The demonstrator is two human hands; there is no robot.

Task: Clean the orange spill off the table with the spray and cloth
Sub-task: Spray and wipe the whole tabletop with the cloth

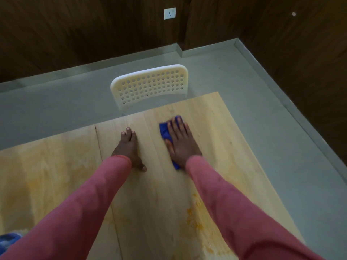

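Table [221,128] surface: pale wood boards with one visible seam running from the far edge toward the viewer on the left side. Orange spill [193,216] residue: a patchy streak near the right edge, close to the viewer, partly hidden by the right sleeve [244,212]; a fainter yellow-orange film [43,177] covers the left part of the surface. Room: grey floor [244,76] with a raised grey skirting, dark wood-panel walls [75,30], one white wall socket [170,13]. Count: one white chair [150,85] with a perforated backrest, set at the far edge of the table; one blue cloth [165,132]; two hands; two pink sleeves. Right hand [180,141]: fingers extended and flat, pressing the cloth onto the table near the far right area; the cloth shows beyond the fingertips, along the thumb side and below the wrist. Left hand [129,145]: flat on the bare wood, fingers straight, thumb spread, holding nothing, just right of the seam. One blurred blue object [9,239] sits at the lower left corner; its identity cannot be determined.
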